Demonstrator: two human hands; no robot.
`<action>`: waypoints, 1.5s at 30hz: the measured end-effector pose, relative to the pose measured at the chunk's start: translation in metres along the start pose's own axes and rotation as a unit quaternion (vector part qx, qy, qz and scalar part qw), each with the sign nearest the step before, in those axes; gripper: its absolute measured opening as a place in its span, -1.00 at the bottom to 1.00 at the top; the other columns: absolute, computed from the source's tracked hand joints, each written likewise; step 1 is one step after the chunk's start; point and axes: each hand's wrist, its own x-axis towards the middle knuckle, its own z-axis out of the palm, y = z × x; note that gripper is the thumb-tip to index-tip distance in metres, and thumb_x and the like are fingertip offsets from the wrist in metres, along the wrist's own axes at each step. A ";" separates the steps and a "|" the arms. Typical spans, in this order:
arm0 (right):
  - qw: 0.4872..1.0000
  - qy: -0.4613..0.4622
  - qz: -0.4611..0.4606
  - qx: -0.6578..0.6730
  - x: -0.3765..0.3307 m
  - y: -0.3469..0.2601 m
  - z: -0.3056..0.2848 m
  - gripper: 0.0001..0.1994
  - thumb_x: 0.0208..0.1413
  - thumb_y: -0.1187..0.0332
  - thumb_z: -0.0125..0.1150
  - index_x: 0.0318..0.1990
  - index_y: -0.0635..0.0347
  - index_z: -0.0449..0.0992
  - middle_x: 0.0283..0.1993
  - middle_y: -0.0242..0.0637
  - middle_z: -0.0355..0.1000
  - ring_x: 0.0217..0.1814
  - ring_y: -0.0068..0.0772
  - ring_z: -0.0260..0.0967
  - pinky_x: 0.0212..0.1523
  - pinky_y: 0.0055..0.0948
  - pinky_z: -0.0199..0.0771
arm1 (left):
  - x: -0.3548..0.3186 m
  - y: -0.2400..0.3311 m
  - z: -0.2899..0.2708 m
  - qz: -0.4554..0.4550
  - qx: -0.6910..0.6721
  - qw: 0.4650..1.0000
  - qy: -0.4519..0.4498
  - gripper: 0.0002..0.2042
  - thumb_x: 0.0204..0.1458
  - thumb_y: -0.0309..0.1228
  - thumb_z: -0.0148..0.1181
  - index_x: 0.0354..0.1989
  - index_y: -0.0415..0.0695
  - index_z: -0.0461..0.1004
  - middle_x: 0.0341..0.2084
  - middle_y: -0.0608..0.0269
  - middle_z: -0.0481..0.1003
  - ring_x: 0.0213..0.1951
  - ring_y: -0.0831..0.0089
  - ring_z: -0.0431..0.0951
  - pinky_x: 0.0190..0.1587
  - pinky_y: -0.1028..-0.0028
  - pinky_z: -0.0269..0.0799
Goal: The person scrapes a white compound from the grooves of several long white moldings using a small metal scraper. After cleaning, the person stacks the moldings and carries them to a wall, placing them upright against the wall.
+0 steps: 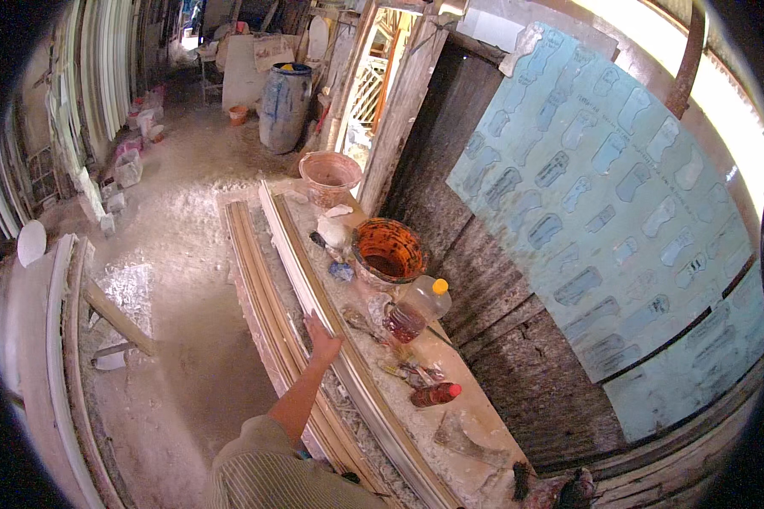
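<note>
Head view, workshop bench running from 11 o'clock down to 5 o'clock.

Item 1: left hand (pixel 321 341), just below centre, forearm entering from 6 o'clock. Fingers spread flat and unclenched, palm pressed on the long moulding; nothing gripped.

Item 2: right hand. Outside the picture; finger state cannot be told.

Item 3: long moulding (pixel 314 293), pale, ridged strip lying lengthwise along the bench's near edge, from 12 o'clock of the hand down toward 5 o'clock. A second, tan ridged strip (pixel 263 305) lies just beside it at the hand's 9 o'clock.

Item 4: orange bowl (pixel 388 252), dark inside, on the bench at 1 o'clock of the hand, near it.

Item 5: clear plastic bottle (pixel 416 308) with yellow cap, lying tilted at 3 o'clock of the hand, reddish liquid in its lower end.

Item 6: small red bottle (pixel 435 394), lying on its side at 4 o'clock of the hand.

Item 7: pinkish bucket (pixel 329 176), at the bench's far end, 12 o'clock.

Item 8: blue barrel (pixel 283 106), on the floor beyond, 12 o'clock, well apart.

Item 9: pale blue sheet (pixel 620 220) with rows of moulded shapes, leaning on the dark plank wall at 3 o'clock.
</note>
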 end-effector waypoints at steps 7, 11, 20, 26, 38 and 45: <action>1.000 0.021 -0.006 -0.002 0.015 -0.020 -0.028 -0.54 -0.06 0.10 0.36 -0.03 0.12 0.50 -0.17 -0.01 0.48 -0.13 -0.01 0.44 -0.12 -0.12 0.48 | 0.004 -0.004 -0.013 0.038 -0.067 0.997 0.028 0.05 -0.24 -0.57 0.26 0.42 -0.33 -0.34 0.39 -0.35 -0.23 0.45 -0.10 -0.33 0.45 0.23 -0.36; 0.999 0.033 0.011 -0.008 -0.004 -0.023 -0.041 -0.55 -0.05 0.11 0.35 -0.04 0.13 0.50 -0.19 0.00 0.48 -0.16 0.00 0.45 -0.14 -0.11 0.48 | -0.013 0.029 -0.028 0.003 -0.292 0.956 -0.011 -0.02 -0.24 -0.60 0.22 0.41 -0.35 -0.24 0.40 -0.20 -0.14 0.45 0.09 -0.17 0.43 0.35 -0.25; 0.997 0.070 -0.010 0.008 -0.059 -0.052 -0.048 -0.58 -0.02 0.12 0.33 -0.05 0.15 0.50 -0.23 0.02 0.49 -0.21 0.02 0.46 -0.18 -0.08 0.47 | -0.014 0.042 -0.154 0.000 -0.310 0.950 -0.031 -0.12 -0.26 -0.70 0.09 0.39 -0.25 -0.05 0.27 -0.02 0.18 0.32 0.16 0.14 0.36 0.35 -0.02; 0.995 0.069 -0.047 0.050 -0.125 -0.105 0.008 -0.60 0.00 0.13 0.32 -0.06 0.16 0.51 -0.26 0.03 0.49 -0.25 0.03 0.47 -0.21 -0.07 0.47 | -0.040 0.108 -0.281 0.059 -0.299 0.952 0.023 -0.11 -0.28 -0.74 0.06 0.40 -0.23 -0.04 0.30 0.00 0.14 0.33 0.19 0.13 0.35 0.36 0.02; 0.965 -0.136 -0.058 0.216 -0.314 -0.334 0.123 -0.64 0.04 0.15 0.30 -0.09 0.18 0.51 -0.31 0.06 0.49 -0.33 0.06 0.48 -0.27 -0.03 0.46 | -0.134 0.346 -0.499 0.395 -0.331 0.857 -0.003 -0.36 0.16 -0.39 0.10 0.40 -0.21 0.01 0.39 0.07 0.03 0.38 0.24 0.07 0.40 0.34 -0.08; 0.935 0.129 -0.212 0.254 -0.239 -0.474 0.074 -0.74 0.08 0.18 0.24 -0.29 0.21 0.53 -0.40 0.00 0.49 -0.38 0.10 0.48 -0.39 -0.04 0.43 | -0.226 0.193 -0.465 0.133 -0.466 0.846 -0.223 0.00 -0.14 0.24 0.29 0.37 -0.14 0.02 0.20 0.18 0.26 0.23 0.30 0.28 0.25 0.22 0.22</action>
